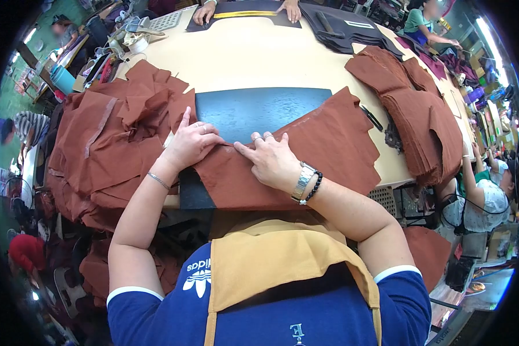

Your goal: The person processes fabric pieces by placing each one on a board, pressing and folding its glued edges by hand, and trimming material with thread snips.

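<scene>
A rust-brown fabric piece (323, 150) lies over a dark blue-black board (265, 106) in front of me. My left hand (193, 141) is at the fabric's upper left edge, its fingertips closed on it. My right hand (271, 160) rests on the same piece just to the right, fingers apart and pressing near the edge. Small pale marks show on the cloth between the hands. Left of my left hand is a large crumpled heap of the same brown fabric (115, 138).
A layered stack of brown fabric (421, 121) lies at the right, with a black pen-like tool (372, 118) beside it. Dark stacked pieces (346, 32) lie at the back. Across the table (242, 57), another person's hands (204, 12) touch a dark panel with a yellow strip (254, 14).
</scene>
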The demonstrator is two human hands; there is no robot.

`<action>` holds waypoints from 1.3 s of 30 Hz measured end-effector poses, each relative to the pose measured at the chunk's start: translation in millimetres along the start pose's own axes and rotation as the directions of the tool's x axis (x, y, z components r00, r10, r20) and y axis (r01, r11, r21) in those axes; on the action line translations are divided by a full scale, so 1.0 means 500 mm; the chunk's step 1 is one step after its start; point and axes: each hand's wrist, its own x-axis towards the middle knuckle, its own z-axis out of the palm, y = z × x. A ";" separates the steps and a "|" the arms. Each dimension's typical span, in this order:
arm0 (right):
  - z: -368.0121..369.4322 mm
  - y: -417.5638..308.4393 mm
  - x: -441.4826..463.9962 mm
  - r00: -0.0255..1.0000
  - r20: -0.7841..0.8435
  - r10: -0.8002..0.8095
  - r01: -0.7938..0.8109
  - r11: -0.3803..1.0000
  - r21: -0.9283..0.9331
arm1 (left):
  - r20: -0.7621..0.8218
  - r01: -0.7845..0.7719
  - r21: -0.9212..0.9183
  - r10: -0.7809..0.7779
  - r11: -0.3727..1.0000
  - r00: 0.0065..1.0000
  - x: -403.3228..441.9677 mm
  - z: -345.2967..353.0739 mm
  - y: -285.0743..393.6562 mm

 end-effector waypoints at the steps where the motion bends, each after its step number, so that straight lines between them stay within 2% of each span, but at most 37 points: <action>1: -0.003 -0.002 0.003 1.000 0.012 -0.001 0.001 1.000 -0.011 | -0.010 0.008 -0.004 -0.008 1.000 1.000 -0.002 -0.001 0.000; 9: -0.004 -0.029 0.040 0.997 0.058 0.049 -0.038 0.983 -0.181 | -0.022 0.017 0.082 -0.015 0.996 1.000 -0.004 0.002 0.000; 12: 0.001 -0.003 0.023 1.000 0.030 -0.002 0.004 0.996 -0.089 | -0.034 0.044 0.128 -0.040 0.991 0.999 -0.010 -0.003 0.007; 14: -0.042 0.032 -0.002 0.991 0.125 -0.050 0.050 0.999 0.001 | -0.094 0.087 0.183 -0.071 0.979 0.993 -0.011 -0.021 0.032; 17: -0.045 0.100 -0.055 0.996 -0.064 -0.062 0.070 0.989 0.133 | -0.316 0.408 0.114 -0.356 0.906 0.879 -0.051 -0.045 0.093; 19: -0.028 0.131 -0.091 0.988 -0.154 -0.025 0.054 0.980 0.192 | -0.070 0.571 0.105 -0.566 0.814 0.821 -0.093 -0.081 0.151; 20: 0.000 0.142 -0.109 0.984 -0.181 0.002 0.036 0.978 0.207 | 0.056 0.647 0.121 -0.656 0.753 0.753 -0.114 -0.090 0.177; 22: 0.028 0.137 -0.128 0.978 -0.200 0.067 -0.021 0.974 0.224 | -0.054 0.593 0.022 -0.591 0.805 0.805 -0.142 -0.061 0.215; 24: 0.041 0.115 -0.120 0.971 -0.199 0.134 -0.089 0.971 0.223 | -0.011 0.576 -0.051 -0.577 0.816 0.817 -0.134 -0.052 0.252; 25: 0.042 0.100 -0.114 0.969 -0.185 0.164 -0.113 0.959 0.258 | -0.122 0.534 -0.114 -0.545 0.838 0.829 -0.135 -0.019 0.257; 26: 0.044 0.086 -0.107 0.971 -0.175 0.163 -0.101 0.943 0.317 | -0.026 0.553 -0.221 -0.571 0.804 0.820 -0.123 -0.017 0.262; 27: 0.046 0.075 -0.101 0.973 -0.164 0.163 -0.092 0.924 0.372 | 0.023 0.548 -0.481 -0.615 0.684 0.788 -0.118 -0.003 0.258; 28: 0.036 0.063 -0.090 0.975 -0.149 0.165 -0.088 0.901 0.424 | 0.079 0.497 -0.704 -0.640 0.507 0.764 -0.109 0.004 0.252; 29: 0.018 0.054 -0.086 0.976 -0.148 0.159 -0.062 0.857 0.511 | 0.043 0.335 -0.905 -0.728 0.261 0.684 -0.101 0.009 0.251; 30: 0.013 0.056 -0.075 0.962 -0.230 0.147 0.012 0.819 0.573 | 0.042 0.090 -0.996 -0.806 0.014 0.590 -0.095 0.008 0.245; 31: 0.011 0.067 -0.065 0.942 -0.304 0.142 0.087 0.773 0.629 | 0.132 0.048 -0.991 -0.853 -0.125 0.504 -0.090 -0.051 0.245; 32: 0.009 0.079 -0.055 0.917 -0.373 0.143 0.164 0.717 0.677 | 0.207 0.053 -0.978 -0.885 -0.204 0.418 -0.121 -0.067 0.208; 33: -0.007 0.089 -0.046 0.890 -0.427 0.158 0.195 0.716 0.670 | 0.228 0.005 -0.969 -0.887 -0.247 0.401 -0.156 -0.103 0.175; 34: -0.004 0.107 -0.040 0.866 -0.458 0.201 0.158 0.758 0.632 | 0.136 -0.053 -0.986 -0.951 -0.157 0.276 -0.204 -0.116 0.132; 35: -0.011 0.127 -0.035 0.861 -0.461 0.216 0.153 0.754 0.639 | 0.136 -0.178 -0.962 -0.932 -0.205 0.336 -0.217 -0.220 0.147; 36: -0.008 0.148 -0.031 0.859 -0.464 0.218 0.123 0.792 0.598 | 0.081 -0.207 -0.971 -0.979 -0.120 0.188 -0.274 -0.267 0.128; 37: 0.007 0.172 -0.029 0.850 -0.486 0.201 0.104 0.841 0.531 | -0.042 -0.188 -0.982 -0.998 0.032 0.047 -0.345 -0.308 0.106; 38: 0.024 0.191 -0.031 0.860 -0.465 0.211 0.065 0.858 0.509 | -0.115 -0.205 -0.966 -0.972 0.157 -0.205 -0.346 -0.369 0.135; 39: 0.042 0.204 -0.033 0.881 -0.408 0.239 0.001 0.862 0.507 | -0.296 -0.187 -0.927 -0.939 0.326 -0.174 -0.442 -0.396 0.119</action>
